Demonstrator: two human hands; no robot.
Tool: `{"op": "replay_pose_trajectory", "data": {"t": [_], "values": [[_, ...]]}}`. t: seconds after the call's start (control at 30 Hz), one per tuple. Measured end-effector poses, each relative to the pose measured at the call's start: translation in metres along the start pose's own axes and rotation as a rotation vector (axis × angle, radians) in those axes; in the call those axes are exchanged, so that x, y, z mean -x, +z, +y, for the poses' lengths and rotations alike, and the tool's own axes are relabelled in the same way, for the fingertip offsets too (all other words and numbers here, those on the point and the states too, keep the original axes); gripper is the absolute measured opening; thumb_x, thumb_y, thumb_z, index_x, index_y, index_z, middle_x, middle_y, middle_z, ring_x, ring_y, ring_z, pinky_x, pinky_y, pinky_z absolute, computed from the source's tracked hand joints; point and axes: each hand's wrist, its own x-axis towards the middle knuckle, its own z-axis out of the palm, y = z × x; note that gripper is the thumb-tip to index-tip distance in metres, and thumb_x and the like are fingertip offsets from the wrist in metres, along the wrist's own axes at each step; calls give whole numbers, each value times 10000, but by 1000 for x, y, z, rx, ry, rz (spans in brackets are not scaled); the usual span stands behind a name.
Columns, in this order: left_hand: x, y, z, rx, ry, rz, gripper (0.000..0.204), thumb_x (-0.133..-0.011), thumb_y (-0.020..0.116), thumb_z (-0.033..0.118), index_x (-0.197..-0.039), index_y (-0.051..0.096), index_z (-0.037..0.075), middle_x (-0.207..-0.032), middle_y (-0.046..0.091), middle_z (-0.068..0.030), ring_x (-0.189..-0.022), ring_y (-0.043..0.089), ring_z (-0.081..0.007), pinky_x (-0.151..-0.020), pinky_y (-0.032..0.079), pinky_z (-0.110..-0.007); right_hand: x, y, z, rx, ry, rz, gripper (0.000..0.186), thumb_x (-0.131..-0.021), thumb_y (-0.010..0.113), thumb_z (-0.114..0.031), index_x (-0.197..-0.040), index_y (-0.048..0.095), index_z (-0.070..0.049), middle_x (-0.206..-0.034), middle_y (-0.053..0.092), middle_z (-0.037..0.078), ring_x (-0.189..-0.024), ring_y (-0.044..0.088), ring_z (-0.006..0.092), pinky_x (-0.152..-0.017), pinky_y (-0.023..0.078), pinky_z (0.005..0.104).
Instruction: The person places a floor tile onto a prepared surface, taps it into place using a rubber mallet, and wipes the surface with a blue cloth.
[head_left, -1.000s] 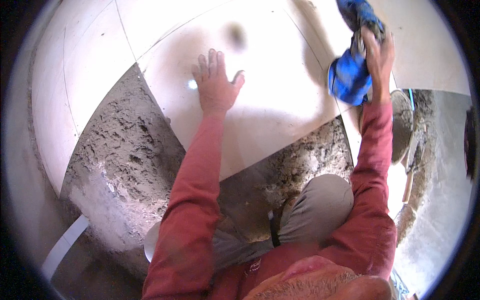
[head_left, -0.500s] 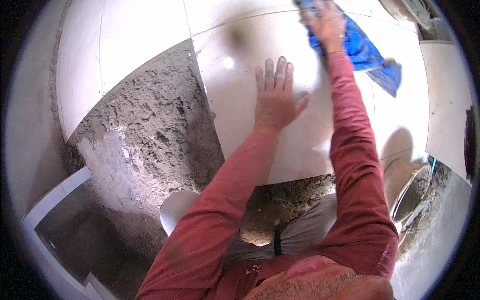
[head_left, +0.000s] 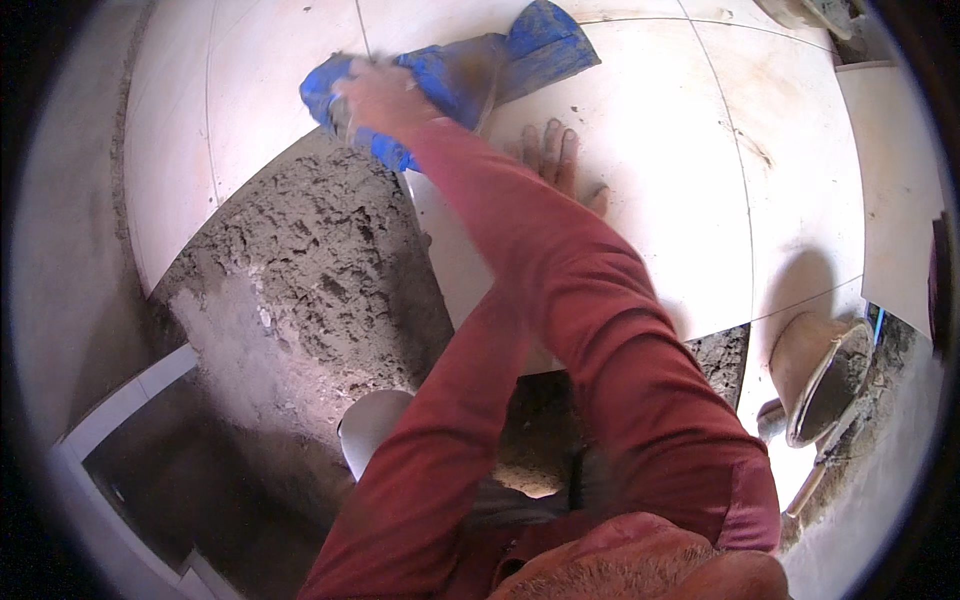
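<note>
My right hand (head_left: 385, 100) is pressed down on a crumpled blue cloth (head_left: 455, 75), which lies across the white floor tiles (head_left: 650, 130) at the upper left. That arm crosses over my left forearm. Partly hidden beneath the crossing sleeve, my left hand (head_left: 560, 165) rests flat on the same tile surface with its fingers stretched out. The cloth trails to the right of my right hand, and its far end is folded up. Motion blurs the right fingers slightly.
Rough grey mortar (head_left: 310, 235) fills the untiled patch to the left. A bucket (head_left: 820, 375) with a crusted rim stands at the right. A dark recess (head_left: 200, 470) with a pale edging (head_left: 130, 400) lies at the lower left. Another container (head_left: 810, 15) shows at the upper right.
My right hand has swept the blue cloth from the upper right across to the upper left, crossing over my left arm. My left hand remains flat on the tile.
</note>
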Motion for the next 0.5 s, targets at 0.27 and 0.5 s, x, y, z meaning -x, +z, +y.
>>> {"op": "replay_pose_trajectory", "data": {"t": [0.27, 0.5], "values": [[-4, -16, 8, -27, -25, -82, 869, -866, 686, 539, -1509, 420, 19, -1574, 401, -186, -1484, 312, -419, -1234, 179, -613, 77, -161, 233, 529, 406, -11, 275, -954, 583, -334, -1043, 685, -95, -1023, 665, 200, -919, 671, 396, -777, 534, 541], [-3, -14, 4, 33, -26, -15, 870, -851, 702, 529, -1500, 433, 17, -1592, 389, -183, -1504, 286, -426, -1245, 156, -613, 112, -282, 312, 532, 474, 68, 347, -932, 667, -360, -1178, 728, -123, -1186, 689, 205, -1040, 688, 425, -914, 545, 517]]}}
